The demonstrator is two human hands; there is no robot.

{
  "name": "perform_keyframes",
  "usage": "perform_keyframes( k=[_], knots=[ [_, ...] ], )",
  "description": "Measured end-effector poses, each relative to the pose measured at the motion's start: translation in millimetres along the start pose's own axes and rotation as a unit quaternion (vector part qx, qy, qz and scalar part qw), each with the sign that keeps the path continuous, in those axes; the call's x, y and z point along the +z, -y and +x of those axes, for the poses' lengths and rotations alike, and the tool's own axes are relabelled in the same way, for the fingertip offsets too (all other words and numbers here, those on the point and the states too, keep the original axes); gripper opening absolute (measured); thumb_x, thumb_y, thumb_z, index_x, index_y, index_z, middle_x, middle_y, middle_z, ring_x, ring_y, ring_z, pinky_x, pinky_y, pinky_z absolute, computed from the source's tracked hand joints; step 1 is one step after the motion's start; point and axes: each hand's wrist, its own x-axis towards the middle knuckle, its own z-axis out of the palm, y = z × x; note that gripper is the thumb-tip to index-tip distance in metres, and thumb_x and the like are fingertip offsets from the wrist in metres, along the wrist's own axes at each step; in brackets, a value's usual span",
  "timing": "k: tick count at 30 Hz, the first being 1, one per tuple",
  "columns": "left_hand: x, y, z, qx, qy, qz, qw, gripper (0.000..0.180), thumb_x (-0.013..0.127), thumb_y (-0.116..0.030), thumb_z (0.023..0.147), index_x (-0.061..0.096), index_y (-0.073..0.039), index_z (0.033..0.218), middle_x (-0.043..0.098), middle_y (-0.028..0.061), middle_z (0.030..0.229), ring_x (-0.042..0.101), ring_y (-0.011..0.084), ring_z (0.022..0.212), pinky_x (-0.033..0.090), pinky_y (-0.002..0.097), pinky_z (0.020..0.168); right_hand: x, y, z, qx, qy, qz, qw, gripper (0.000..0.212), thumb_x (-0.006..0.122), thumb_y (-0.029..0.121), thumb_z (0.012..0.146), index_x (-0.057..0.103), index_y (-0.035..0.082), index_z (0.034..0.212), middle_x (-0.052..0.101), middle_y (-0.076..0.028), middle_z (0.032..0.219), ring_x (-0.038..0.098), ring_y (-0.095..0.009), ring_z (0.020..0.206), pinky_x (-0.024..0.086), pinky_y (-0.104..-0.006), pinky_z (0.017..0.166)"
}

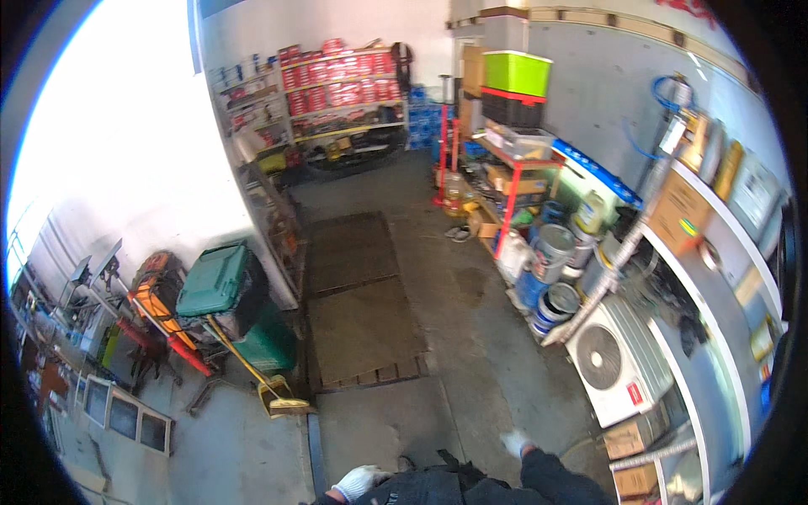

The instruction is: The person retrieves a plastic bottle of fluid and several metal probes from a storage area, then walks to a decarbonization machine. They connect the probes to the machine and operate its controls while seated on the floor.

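My left hand (pixel 360 481) is in a white work glove down at the bottom edge of the frame, fingers curled in loosely against my dark clothing, nothing in them as far as I can see. Right hand (pixel 513 441) is gloved too, a bit right of center near the bottom; it's small and blurry, so I can't tell how the fingers are set or whether they've got anything.

Both hands hang over bare concrete floor (pixel 471 353). Nearest thing to the left one is a yellow dustpan (pixel 282 397) lying on the floor just up and left of it, its long yellow handle leaning back toward a green lidded bin (pixel 217 282) at middle left. Straight up from my hands, dead center, is a dark covered pit (pixel 358 303) in the floor.

At the lower right sits a white air-conditioner outdoor unit (pixel 610 358), with stacked metal paint cans (pixel 551 261) just above it. A red-framed rack (pixel 515 168) carries a lime green crate (pixel 516 72) at the top center. Shelves of red boxes (pixel 337 80) fill the far wall, upper center-left.
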Motion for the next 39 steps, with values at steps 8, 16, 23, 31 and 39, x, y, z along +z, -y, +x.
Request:
perform_keyframes(
  k=[8, 16, 23, 31, 39],
  knots=[
    [-234, 119, 166, -0.042, 0.134, 0.030, 0.990, 0.046, 0.063, -0.024, 0.097, 0.072, -0.003, 0.137, 0.070, 0.0242, 0.128, 0.067, 0.0443, 0.122, 0.054, 0.0491, 0.107, 14, 40, 80, -0.045, 0.190, -0.036, 0.980, 0.051, 0.048, 0.042, 0.108, 0.081, 0.003, 0.104, 0.080, -0.023, 0.108, 0.073, -0.048, 0.102, 0.055, -0.0580, 0.096],
    [-443, 269, 378, -0.136, 0.106, 0.041, 0.984, 0.047, 0.067, -0.033, 0.098, 0.072, -0.011, 0.140, 0.075, 0.0259, 0.115, 0.071, 0.0461, 0.111, 0.056, 0.0526, 0.096, -155, 157, 410, -0.075, 0.168, -0.045, 0.982, 0.037, 0.054, 0.031, 0.105, 0.081, 0.006, 0.111, 0.080, -0.022, 0.109, 0.074, -0.046, 0.099, 0.057, -0.0543, 0.092],
    [-605, 347, 502, -0.216, 0.011, -0.122, 0.969, 0.040, 0.067, -0.029, 0.105, 0.074, -0.007, 0.137, 0.075, 0.0234, 0.131, 0.072, 0.0410, 0.119, 0.056, 0.0469, 0.103, -454, 360, 807, -0.294, -0.109, -0.382, 0.870, 0.037, 0.057, 0.032, 0.104, 0.081, 0.010, 0.122, 0.079, -0.020, 0.123, 0.073, -0.042, 0.116, 0.056, -0.0549, 0.102],
    [-769, 563, 642, -0.184, -0.103, -0.186, 0.960, 0.035, 0.066, -0.023, 0.106, 0.074, -0.010, 0.137, 0.078, 0.0197, 0.126, 0.074, 0.0364, 0.115, 0.058, 0.0449, 0.100, -692, 623, 1027, -0.206, -0.158, 0.171, 0.950, 0.051, 0.066, 0.036, 0.102, 0.068, -0.001, 0.137, 0.075, -0.026, 0.130, 0.075, -0.035, 0.116, 0.059, -0.0471, 0.100],
    [-1088, 719, 791, -0.169, 0.044, -0.118, 0.978, 0.037, 0.060, -0.030, 0.104, 0.073, -0.013, 0.134, 0.077, 0.0211, 0.117, 0.072, 0.0443, 0.105, 0.057, 0.0518, 0.088, -632, 729, 1083, -0.094, 0.169, -0.076, 0.978, 0.046, 0.065, 0.036, 0.100, 0.072, 0.003, 0.132, 0.079, -0.018, 0.124, 0.076, -0.032, 0.109, 0.059, -0.0447, 0.096]
  ],
)
